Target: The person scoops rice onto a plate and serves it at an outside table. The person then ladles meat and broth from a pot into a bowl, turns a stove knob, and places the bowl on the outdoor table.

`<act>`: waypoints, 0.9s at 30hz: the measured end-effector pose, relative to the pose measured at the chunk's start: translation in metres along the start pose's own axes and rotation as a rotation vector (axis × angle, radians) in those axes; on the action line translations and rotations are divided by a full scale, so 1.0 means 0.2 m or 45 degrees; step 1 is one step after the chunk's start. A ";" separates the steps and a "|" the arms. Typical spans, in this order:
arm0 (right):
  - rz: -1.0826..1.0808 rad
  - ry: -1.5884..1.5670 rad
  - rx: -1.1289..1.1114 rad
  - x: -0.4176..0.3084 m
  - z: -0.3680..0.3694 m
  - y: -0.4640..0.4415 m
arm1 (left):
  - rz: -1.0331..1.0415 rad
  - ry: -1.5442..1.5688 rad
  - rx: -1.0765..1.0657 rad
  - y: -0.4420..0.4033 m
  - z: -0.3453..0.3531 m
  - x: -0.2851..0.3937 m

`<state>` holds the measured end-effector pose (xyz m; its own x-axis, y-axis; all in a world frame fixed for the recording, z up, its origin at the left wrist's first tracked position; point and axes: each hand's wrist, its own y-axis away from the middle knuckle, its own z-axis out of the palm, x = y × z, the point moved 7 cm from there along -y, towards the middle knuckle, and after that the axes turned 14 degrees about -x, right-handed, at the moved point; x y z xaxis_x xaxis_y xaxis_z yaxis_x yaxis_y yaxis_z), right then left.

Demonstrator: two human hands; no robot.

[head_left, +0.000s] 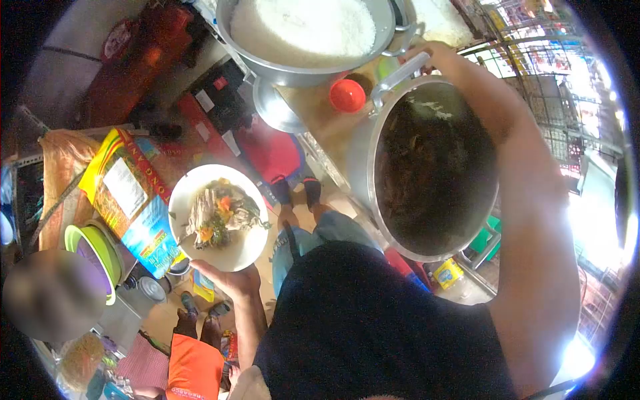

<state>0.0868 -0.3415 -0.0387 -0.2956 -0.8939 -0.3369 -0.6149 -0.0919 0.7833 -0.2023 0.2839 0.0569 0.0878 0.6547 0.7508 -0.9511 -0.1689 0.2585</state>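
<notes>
My left hand [230, 277] supports a white bowl [250, 248] from below, its fingers mostly hidden under the rim. In the bowl lies a serving of food [220, 213] with pale strips, green leaves and orange pieces. At the far side, my right hand [437, 55] is beside the metal handle [403, 77] of a large pot [375, 193]. Its fingers look curled, and what they hold is hidden. Dark broth or stew [433, 173] fills much of the pot, below my right forearm. A wide metal pot of white rice [303, 30] stands beyond.
A small red bowl [347, 95] sits on the counter between the pots. A metal lid [277, 107] is by the counter's left edge. A yellow and blue sack [130, 200] and green basin [97, 257] stand left. Another person in an orange garment [193, 367] is at lower left. Wire mesh [567, 100] lines the right.
</notes>
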 end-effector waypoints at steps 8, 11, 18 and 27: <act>0.160 0.106 0.045 -0.35 -0.03 0.23 | 0.009 -0.056 -0.069 -0.05 0.04 -0.02; -0.211 -0.358 0.130 -0.38 0.00 0.29 | -0.032 -0.030 -0.047 -0.05 0.00 -0.06; -0.427 -0.047 0.166 -0.20 -0.06 0.24 | -0.106 0.010 -0.021 -0.07 -0.01 -0.12; -0.214 0.693 0.122 -0.39 -0.14 0.47 | -0.011 -0.131 -0.057 -0.09 0.06 0.00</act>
<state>0.0732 -0.2937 0.0758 0.2149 -0.9698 -0.1152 -0.6919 -0.2344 0.6829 -0.1813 0.2774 0.0596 0.1235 0.5762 0.8079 -0.9624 -0.1289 0.2391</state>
